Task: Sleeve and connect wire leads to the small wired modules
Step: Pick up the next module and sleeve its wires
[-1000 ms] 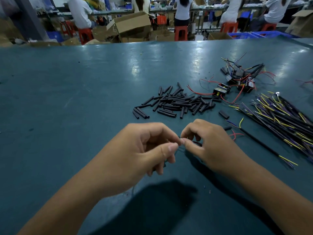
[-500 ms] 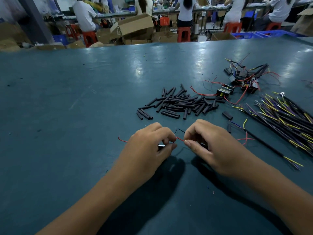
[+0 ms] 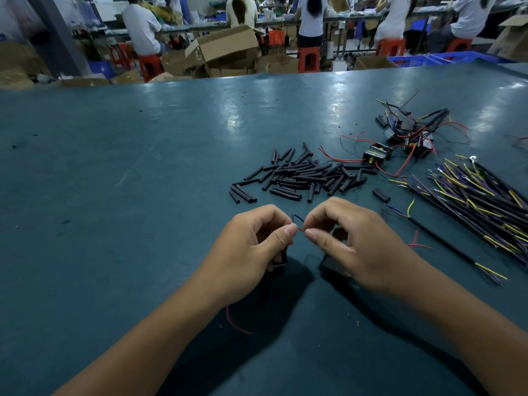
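The left hand (image 3: 251,247) and the right hand (image 3: 351,244) each pinch one end of a thin red wire lead (image 3: 300,229) between thumb and forefinger, just in front of the heap of short black sleeve tubes (image 3: 303,175) on the teal table (image 3: 114,195). Small black wired modules (image 3: 400,141) lie right behind this heap.

Thin red lead (image 3: 300,229) — pinched taut between thumbs.

beyond the teal table (image 3: 114,167), people sit on red stools (image 3: 308,59) among open cardboard boxes (image 3: 228,45) and blue crates (image 3: 445,58).
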Action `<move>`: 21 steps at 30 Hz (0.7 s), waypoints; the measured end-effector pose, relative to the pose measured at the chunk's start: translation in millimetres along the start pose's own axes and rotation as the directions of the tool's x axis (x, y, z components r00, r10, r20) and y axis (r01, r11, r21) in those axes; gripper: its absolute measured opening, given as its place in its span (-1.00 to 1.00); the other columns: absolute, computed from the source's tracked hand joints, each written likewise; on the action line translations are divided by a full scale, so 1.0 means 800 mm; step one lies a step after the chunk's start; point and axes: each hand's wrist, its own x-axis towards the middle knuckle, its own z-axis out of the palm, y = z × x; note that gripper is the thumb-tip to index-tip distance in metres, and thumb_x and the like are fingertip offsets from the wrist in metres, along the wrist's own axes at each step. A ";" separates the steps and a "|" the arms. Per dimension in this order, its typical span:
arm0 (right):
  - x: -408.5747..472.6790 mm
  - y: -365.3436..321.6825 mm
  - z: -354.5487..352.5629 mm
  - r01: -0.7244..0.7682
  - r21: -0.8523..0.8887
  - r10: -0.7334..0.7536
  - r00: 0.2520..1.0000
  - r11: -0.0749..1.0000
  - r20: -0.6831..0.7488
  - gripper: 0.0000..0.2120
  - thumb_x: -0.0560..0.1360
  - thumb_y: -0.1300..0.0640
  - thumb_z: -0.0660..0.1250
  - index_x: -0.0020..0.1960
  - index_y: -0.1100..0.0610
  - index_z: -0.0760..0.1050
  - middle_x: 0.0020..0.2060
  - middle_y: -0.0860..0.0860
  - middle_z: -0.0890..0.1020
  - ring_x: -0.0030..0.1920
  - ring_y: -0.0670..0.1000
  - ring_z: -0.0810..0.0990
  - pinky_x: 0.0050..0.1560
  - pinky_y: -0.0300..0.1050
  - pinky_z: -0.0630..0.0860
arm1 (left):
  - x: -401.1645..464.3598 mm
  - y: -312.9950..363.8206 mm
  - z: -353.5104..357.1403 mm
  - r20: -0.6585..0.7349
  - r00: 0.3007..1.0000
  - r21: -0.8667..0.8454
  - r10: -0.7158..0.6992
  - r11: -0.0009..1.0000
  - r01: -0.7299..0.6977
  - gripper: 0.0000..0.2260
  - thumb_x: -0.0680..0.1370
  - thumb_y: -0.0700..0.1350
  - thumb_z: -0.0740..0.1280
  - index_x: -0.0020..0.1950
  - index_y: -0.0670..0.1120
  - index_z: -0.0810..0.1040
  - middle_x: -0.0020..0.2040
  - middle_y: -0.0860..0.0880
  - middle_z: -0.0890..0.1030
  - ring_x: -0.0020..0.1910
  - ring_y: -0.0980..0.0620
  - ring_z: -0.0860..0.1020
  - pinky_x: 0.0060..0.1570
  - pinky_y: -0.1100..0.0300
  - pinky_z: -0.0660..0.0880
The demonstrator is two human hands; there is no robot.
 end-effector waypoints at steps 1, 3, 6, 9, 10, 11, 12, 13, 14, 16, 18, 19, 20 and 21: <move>0.002 0.005 -0.006 -0.015 -0.022 0.014 0.999 1.000 -0.036 -0.96 0.55 0.20 0.39 -0.04 0.08 0.56 -0.16 -0.10 0.58 -0.11 -0.15 0.53 -0.11 -0.43 0.37 | 0.001 -0.001 -0.002 -0.011 1.000 0.003 -0.001 1.000 0.001 -0.85 0.63 -0.09 0.36 -0.14 0.02 0.58 -0.33 0.08 0.57 -0.38 0.13 0.52 -0.38 0.25 0.47; 0.006 0.019 -0.022 -0.091 -0.073 0.081 0.989 0.993 -0.126 -0.96 0.55 0.22 0.38 -0.05 0.09 0.56 -0.19 -0.12 0.58 -0.13 -0.19 0.53 -0.15 -0.47 0.35 | 0.002 -0.002 -0.007 -0.030 1.000 0.010 -0.003 1.000 0.003 -0.86 0.62 -0.08 0.37 -0.14 0.03 0.59 -0.33 0.09 0.58 -0.39 0.13 0.51 -0.39 0.26 0.46; 0.006 0.036 -0.037 -0.202 -0.123 0.179 0.968 0.972 -0.178 -0.91 0.56 0.21 0.36 -0.10 0.05 0.53 -0.27 -0.14 0.58 -0.17 -0.22 0.53 -0.21 -0.47 0.36 | 0.005 -0.007 -0.016 -0.038 0.999 0.081 -0.009 0.997 0.012 -0.90 0.60 -0.09 0.41 -0.11 0.08 0.61 -0.32 0.04 0.61 -0.37 0.13 0.55 -0.36 0.28 0.49; 0.003 0.034 -0.031 -0.191 -0.111 0.174 0.974 0.975 -0.142 -0.90 0.56 0.13 0.36 -0.13 0.01 0.52 -0.30 -0.13 0.59 -0.20 -0.20 0.53 -0.21 -0.44 0.37 | 0.011 -0.010 -0.025 -0.033 0.999 0.148 -0.041 0.988 0.045 -0.89 0.58 -0.14 0.43 -0.09 0.06 0.62 -0.28 0.02 0.65 -0.33 0.10 0.60 -0.26 0.22 0.54; 0.002 0.029 -0.026 -0.165 -0.105 0.153 0.982 0.981 -0.114 -0.91 0.55 0.07 0.37 -0.14 0.00 0.53 -0.30 -0.14 0.59 -0.20 -0.19 0.54 -0.21 -0.44 0.38 | 0.011 -0.010 -0.028 -0.034 0.998 0.143 -0.044 0.989 0.048 -0.89 0.57 -0.17 0.44 -0.08 0.05 0.62 -0.27 0.01 0.66 -0.31 0.08 0.61 -0.23 0.17 0.56; 0.001 0.025 -0.021 -0.143 -0.105 0.135 0.988 0.984 -0.078 -0.89 0.53 -0.02 0.38 -0.13 -0.02 0.53 -0.29 -0.15 0.59 -0.19 -0.18 0.54 -0.20 -0.45 0.37 | 0.011 -0.010 -0.033 -0.042 0.999 0.154 -0.032 0.987 0.039 -0.89 0.57 -0.18 0.44 -0.07 0.04 0.62 -0.25 0.01 0.67 -0.27 0.04 0.63 -0.18 0.13 0.58; 0.000 0.022 -0.018 -0.130 -0.118 0.127 0.991 0.985 -0.034 -0.84 0.50 -0.11 0.38 -0.11 -0.03 0.53 -0.26 -0.17 0.59 -0.18 -0.17 0.54 -0.19 -0.45 0.36 | 0.012 -0.009 -0.038 -0.054 0.999 0.191 -0.005 0.981 0.015 -0.89 0.56 -0.18 0.45 -0.07 0.04 0.62 -0.23 0.02 0.66 -0.23 0.01 0.63 -0.14 0.12 0.59; -0.002 0.020 -0.015 -0.122 -0.142 0.125 0.992 0.982 0.013 -0.77 0.46 -0.20 0.37 -0.08 -0.04 0.52 -0.22 -0.18 0.59 -0.16 -0.17 0.54 -0.17 -0.45 0.36 | 0.011 -0.008 -0.046 -0.058 0.998 0.244 0.024 0.970 -0.009 -0.90 0.55 -0.15 0.47 -0.07 0.05 0.62 -0.22 0.04 0.66 -0.21 0.01 0.62 -0.12 0.14 0.58; -0.002 0.019 -0.013 -0.115 -0.165 0.125 0.991 0.980 0.052 -0.70 0.42 -0.26 0.35 -0.05 -0.05 0.52 -0.19 -0.20 0.58 -0.13 -0.18 0.53 -0.14 -0.45 0.36 | 0.009 -0.007 -0.054 -0.044 0.998 0.294 0.039 0.956 -0.024 -0.92 0.53 -0.10 0.50 -0.08 0.05 0.62 -0.22 0.06 0.64 -0.23 0.05 0.59 -0.15 0.19 0.55; -0.004 0.020 -0.015 -0.116 -0.173 0.133 0.987 0.978 0.090 -0.67 0.41 -0.27 0.36 0.01 -0.06 0.51 -0.14 -0.23 0.57 -0.09 -0.21 0.52 -0.10 -0.45 0.36 | 0.004 -0.004 -0.073 0.051 0.999 0.378 -0.003 0.926 -0.016 -0.84 0.46 0.06 0.54 -0.08 0.07 0.62 -0.22 0.14 0.61 -0.29 0.18 0.52 -0.24 0.33 0.45; -0.005 0.025 -0.021 -0.136 -0.180 0.158 0.981 0.974 0.116 -0.68 0.42 -0.25 0.38 0.05 -0.09 0.50 -0.09 -0.25 0.58 -0.04 -0.22 0.52 -0.03 -0.41 0.40 | -0.002 -0.002 -0.085 0.144 0.987 0.488 -0.077 0.873 -0.003 -0.73 0.37 0.20 0.54 -0.05 0.12 0.61 -0.14 0.24 0.58 -0.20 0.22 0.53 -0.22 0.40 0.41; -0.006 0.027 -0.024 -0.148 -0.194 0.177 0.973 0.970 0.145 -0.68 0.42 -0.24 0.39 0.08 -0.11 0.49 -0.07 -0.26 0.59 -0.02 -0.23 0.53 0.01 -0.35 0.43 | -0.004 -0.002 -0.088 0.165 0.982 0.534 -0.093 0.846 -0.010 -0.71 0.36 0.21 0.54 -0.03 0.15 0.60 -0.10 0.27 0.57 -0.13 0.22 0.54 -0.18 0.41 0.41; -0.006 0.028 -0.026 -0.160 -0.211 0.199 0.964 0.964 0.178 -0.67 0.42 -0.25 0.39 0.09 -0.13 0.47 -0.06 -0.26 0.60 -0.01 -0.25 0.53 0.03 -0.31 0.45 | -0.004 -0.003 -0.087 0.178 0.980 0.563 -0.090 0.826 -0.027 -0.72 0.37 0.18 0.56 -0.02 0.16 0.60 -0.08 0.27 0.57 -0.06 0.22 0.53 -0.16 0.42 0.41; -0.006 0.028 -0.027 -0.171 -0.221 0.218 0.954 0.960 0.208 -0.67 0.42 -0.25 0.39 0.09 -0.13 0.47 -0.08 -0.25 0.61 -0.02 -0.26 0.54 0.02 -0.30 0.46 | -0.004 -0.003 -0.085 0.190 0.978 0.582 -0.080 0.812 -0.047 -0.75 0.39 0.13 0.57 0.00 0.16 0.61 -0.07 0.26 0.58 -0.03 0.22 0.52 -0.15 0.41 0.40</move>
